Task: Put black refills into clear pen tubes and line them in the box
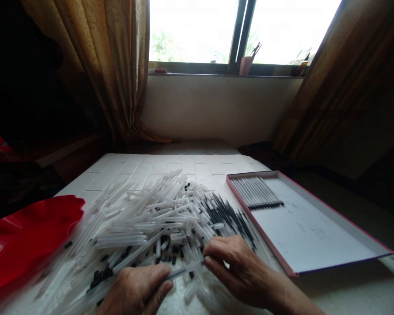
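My left hand is closed around a translucent white pen barrel near the table's front edge. My right hand pinches a thin black refill at the barrel's right end, where the two meet. Just beyond both hands lies a large heap of translucent pen barrels with small black caps scattered among them. A bundle of black refills lies at the heap's right side. The white table carries all of this.
A shallow white tray with a pink rim lies to the right, with a row of finished pens at its far end. A red plastic dish sits at the left edge. Curtains and a window ledge stand behind.
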